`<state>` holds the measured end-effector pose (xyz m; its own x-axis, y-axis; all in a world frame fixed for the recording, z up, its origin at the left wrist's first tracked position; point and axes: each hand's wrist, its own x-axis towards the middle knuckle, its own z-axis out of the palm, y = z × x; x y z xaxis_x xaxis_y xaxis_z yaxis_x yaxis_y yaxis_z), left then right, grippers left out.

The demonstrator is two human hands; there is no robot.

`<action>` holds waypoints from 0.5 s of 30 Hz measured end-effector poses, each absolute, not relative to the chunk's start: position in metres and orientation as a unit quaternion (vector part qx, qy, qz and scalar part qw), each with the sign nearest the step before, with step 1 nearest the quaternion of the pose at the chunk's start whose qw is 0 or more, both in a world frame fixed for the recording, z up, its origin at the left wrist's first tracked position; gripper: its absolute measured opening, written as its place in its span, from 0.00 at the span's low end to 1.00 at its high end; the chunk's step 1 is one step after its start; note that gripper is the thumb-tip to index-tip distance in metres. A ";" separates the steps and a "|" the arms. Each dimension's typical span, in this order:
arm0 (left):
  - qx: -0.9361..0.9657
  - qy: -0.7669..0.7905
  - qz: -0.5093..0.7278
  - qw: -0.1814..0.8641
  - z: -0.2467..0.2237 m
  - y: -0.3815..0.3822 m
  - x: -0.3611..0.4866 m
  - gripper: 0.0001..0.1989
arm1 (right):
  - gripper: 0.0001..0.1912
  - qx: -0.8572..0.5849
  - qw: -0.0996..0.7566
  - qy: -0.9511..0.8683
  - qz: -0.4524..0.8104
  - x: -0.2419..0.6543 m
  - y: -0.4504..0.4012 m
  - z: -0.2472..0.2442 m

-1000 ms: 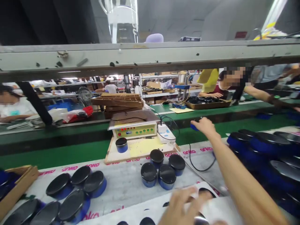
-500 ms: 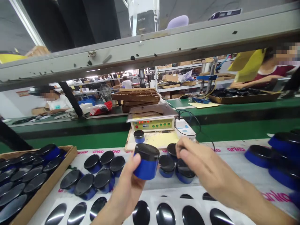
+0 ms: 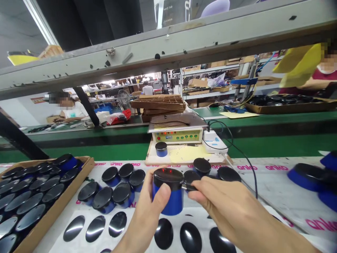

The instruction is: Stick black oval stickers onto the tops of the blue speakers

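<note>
Nearest, at least six glossy black discs (image 3: 191, 237) are lying on a white sheet (image 3: 71, 246), others only partly showing. Above them, the left hand (image 3: 143, 214) is curling round one blue-and-black cup (image 3: 173, 202), holding it upright over the desk (image 3: 279, 196). The right hand (image 3: 229, 203) is closing in a pinch on one slim dark tool (image 3: 190, 187), its tip meeting the cup's upper side. This seems to be a step of working at the rim, calling for a steady cup and a lightly guided tip. Beyond, six similar cups (image 3: 123, 194) are clustering left and at least three (image 3: 202, 166) right; a carton (image 3: 54, 209) is holding too many to count. Farther off, one cup (image 3: 161, 149) is sitting before one control box (image 3: 179, 136).
</note>
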<state>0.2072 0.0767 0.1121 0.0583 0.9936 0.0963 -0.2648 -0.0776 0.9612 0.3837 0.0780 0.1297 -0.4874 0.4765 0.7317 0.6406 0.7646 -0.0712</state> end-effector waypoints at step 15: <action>0.808 0.327 0.427 -0.240 0.126 0.079 0.186 0.27 | 0.08 -0.317 0.367 -0.835 0.259 0.379 0.102 0.111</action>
